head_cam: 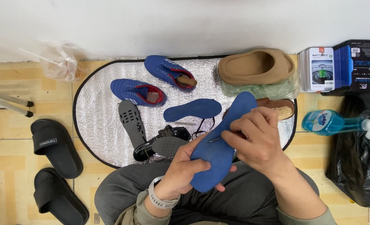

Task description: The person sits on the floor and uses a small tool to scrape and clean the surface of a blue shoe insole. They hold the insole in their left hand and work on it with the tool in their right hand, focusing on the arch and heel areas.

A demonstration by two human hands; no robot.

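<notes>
My left hand [184, 171] grips the lower end of a blue insole [224, 137] held up over my lap. A thin metal needle-like tool [215, 139] is pinched in my right hand [255, 137], its tip lying against the insole's surface. A second blue insole [192, 109] lies on the silver mat [97, 121] beyond my hands. Two blue shoes [138, 92] [168, 71] with red lining sit further back on the mat.
A grey perforated insole [130, 118] and a black sole piece [162, 143] lie on the mat. A tan slide [255, 66] sits at the back right, black slides [53, 146] at left. Boxes [339, 66], a blue spray bottle [331, 121] and a black bag [360, 162] stand at right.
</notes>
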